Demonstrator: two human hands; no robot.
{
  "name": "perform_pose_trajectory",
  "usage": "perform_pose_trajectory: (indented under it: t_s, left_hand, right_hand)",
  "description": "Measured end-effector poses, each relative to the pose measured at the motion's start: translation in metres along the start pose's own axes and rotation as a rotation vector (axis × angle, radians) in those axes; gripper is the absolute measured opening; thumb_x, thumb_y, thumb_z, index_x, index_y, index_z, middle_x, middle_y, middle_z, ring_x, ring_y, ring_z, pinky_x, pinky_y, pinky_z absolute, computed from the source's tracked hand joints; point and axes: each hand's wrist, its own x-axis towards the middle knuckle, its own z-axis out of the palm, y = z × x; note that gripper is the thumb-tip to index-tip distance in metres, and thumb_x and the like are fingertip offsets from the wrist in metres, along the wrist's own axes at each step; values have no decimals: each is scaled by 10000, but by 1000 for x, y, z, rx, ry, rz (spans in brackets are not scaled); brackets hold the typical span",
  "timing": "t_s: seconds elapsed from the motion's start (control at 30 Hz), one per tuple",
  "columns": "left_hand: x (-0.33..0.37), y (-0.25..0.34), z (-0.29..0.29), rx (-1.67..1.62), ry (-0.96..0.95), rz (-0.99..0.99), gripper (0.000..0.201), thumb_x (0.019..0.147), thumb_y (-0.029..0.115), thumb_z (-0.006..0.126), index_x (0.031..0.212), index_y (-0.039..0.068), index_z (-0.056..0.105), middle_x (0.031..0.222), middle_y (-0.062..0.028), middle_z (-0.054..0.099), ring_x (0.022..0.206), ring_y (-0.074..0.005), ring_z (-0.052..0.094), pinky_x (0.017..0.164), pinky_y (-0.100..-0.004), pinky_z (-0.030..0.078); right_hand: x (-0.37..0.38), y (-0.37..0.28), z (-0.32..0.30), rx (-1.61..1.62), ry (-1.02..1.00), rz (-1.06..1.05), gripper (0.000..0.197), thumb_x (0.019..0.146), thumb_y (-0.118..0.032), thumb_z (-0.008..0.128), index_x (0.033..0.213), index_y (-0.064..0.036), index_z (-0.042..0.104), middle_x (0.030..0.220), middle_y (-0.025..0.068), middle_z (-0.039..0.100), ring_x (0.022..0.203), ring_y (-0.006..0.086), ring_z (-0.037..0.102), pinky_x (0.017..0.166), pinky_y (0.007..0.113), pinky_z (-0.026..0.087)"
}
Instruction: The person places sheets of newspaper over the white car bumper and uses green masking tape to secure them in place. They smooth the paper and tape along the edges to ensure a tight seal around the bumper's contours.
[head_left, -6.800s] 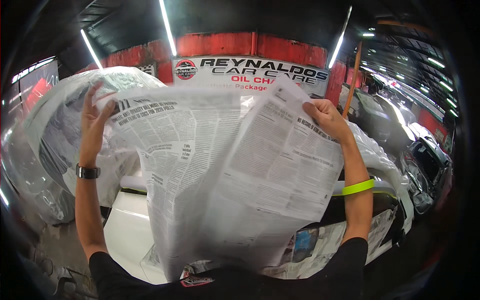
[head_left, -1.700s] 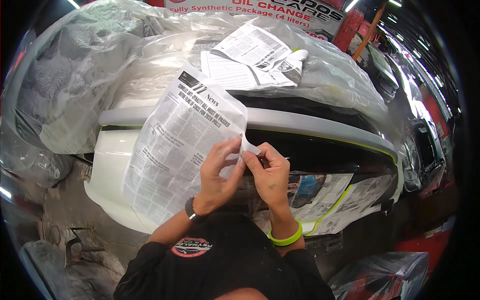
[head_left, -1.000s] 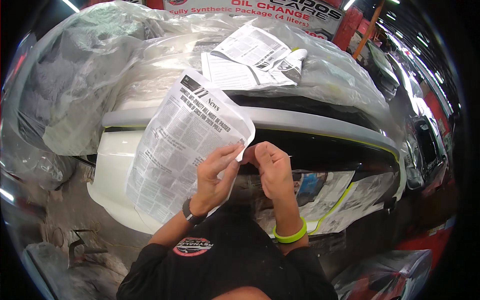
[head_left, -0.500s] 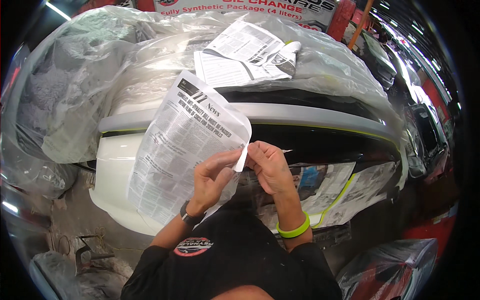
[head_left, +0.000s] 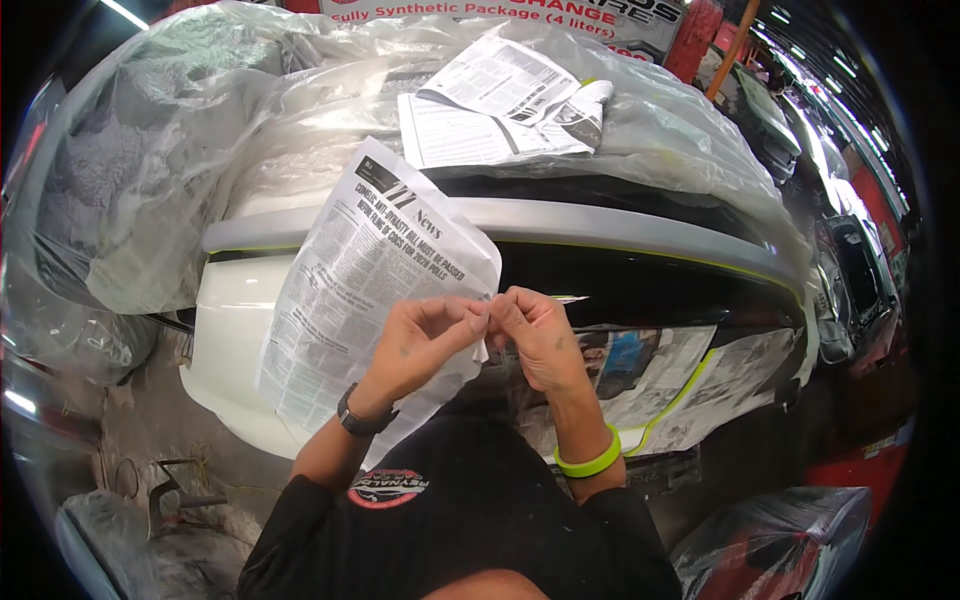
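One newspaper sheet fills the view from 7 to 11 o'clock, its right edge reaching the centre, where two bare hands meet. The left hand, just towards 8 o'clock, has its grip closed on that edge, thumb against fingertips. The right hand, towards 4 o'clock, has its grip drawn together at the same spot and seems to pinch the paper too; the fingertips overlap, so the exact hold is hard to make out.

Behind is a car body. Already done, by the look of it: clear plastic sheeting drapes it from 9 round to 2 o'clock, and newspaper covering lies over the lower part at 4 o'clock, crossed by a yellow-green tape strip. Left so far: the glossy black panel at 3 o'clock shows uncovered. The held sheet shows no tape and appears not yet fixed to anything. Towards 12 o'clock, folded newspaper rests on the plastic, loose and apparently unused
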Motion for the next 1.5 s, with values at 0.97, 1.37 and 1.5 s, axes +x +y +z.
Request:
perform_pose_trajectory:
  t_s: [0.97,1.37,1.5]
  left_hand:
    - [2,9,-22,-83,-121,-268,337,934,230,761,1166,-14,739,1046,-107,752,954,-152,714,850,-295,597]
    - [-3,5,-13,-159,-169,-103,143,945,88,739,1017,-35,747,1132,-115,701,965,-156,670,882,-307,538]
    - [-4,6,-13,-192,-163,-143,148,945,93,740,1035,-24,742,1111,-89,703,936,-145,661,846,-299,539]
  right_hand:
    - [-10,-12,-3,-203,-88,102,207,983,-185,689,901,3,660,815,78,716,747,117,671,721,258,511]
    - [-10,-9,-6,-218,-109,89,289,1029,-249,632,928,18,675,808,78,703,763,134,678,744,278,528]
    - [-10,-7,-9,-161,-157,91,276,1030,-229,621,981,36,682,847,99,722,789,151,702,781,288,544]
